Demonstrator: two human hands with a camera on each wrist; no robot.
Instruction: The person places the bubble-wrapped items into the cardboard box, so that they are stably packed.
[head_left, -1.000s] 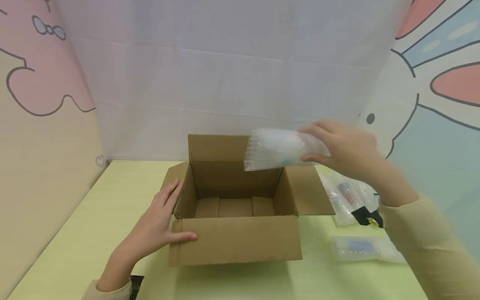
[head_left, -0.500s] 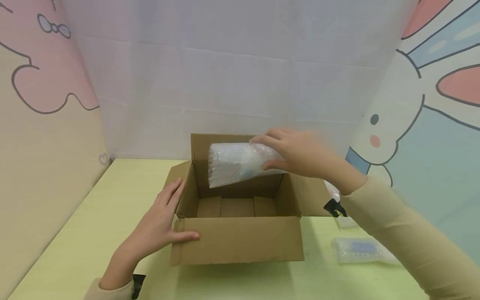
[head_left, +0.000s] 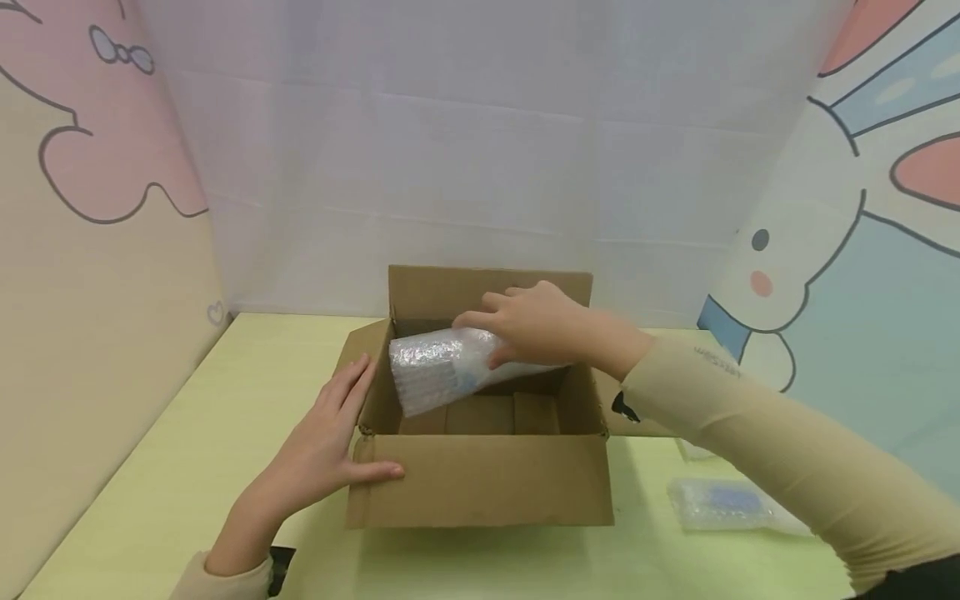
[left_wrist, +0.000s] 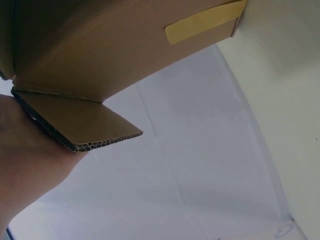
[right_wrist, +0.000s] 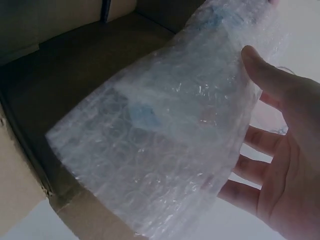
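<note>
Right wrist view: a bubble-wrapped package [right_wrist: 150, 130] is pinched between the thumb and fingers [right_wrist: 245, 195] of the right hand [right_wrist: 295, 165]; the thumb is pressed on its near face, and the other fingertips are partly covered by the wrap. Some blue can be seen through the plastic.

From the head, the package is seen held at a slant in the mouth of a cardboard box [head_left: 480, 417], its left end lower and close to the left wall; whether that wall is touched cannot be told. By the left hand [head_left: 322, 442], nothing is gripped: its fingers are laid straight against the box's left side, the thumb spread wide onto the front flap [head_left: 487, 492].

The box is set on a pale yellow-green surface [head_left: 285, 367]. To its right, a second wrapped bundle [head_left: 727, 504] is placed near the beige right sleeve [head_left: 750, 433]. Behind, a white cloth [head_left: 450, 167] is hung.
</note>
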